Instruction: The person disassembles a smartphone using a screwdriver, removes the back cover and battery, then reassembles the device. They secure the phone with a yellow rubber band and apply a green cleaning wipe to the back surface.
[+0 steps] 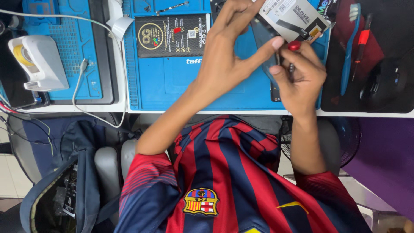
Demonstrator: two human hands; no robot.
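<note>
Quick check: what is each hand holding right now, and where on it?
Left hand steadies the dark phone by its edge; right hand pinches the red-capped screwdriver just below the cap.

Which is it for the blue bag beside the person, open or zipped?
Open: the blue bag gapes, its light-edged mouth spread wide, with dark contents showing inside.

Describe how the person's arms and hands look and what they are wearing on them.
Both forearms are bare, and the left hand and right hand wear no gloves, rings or watch that show. Short sleeves end above the elbows, striped dark blue and red like the shirt. Fingernails are short and unpainted.
</note>
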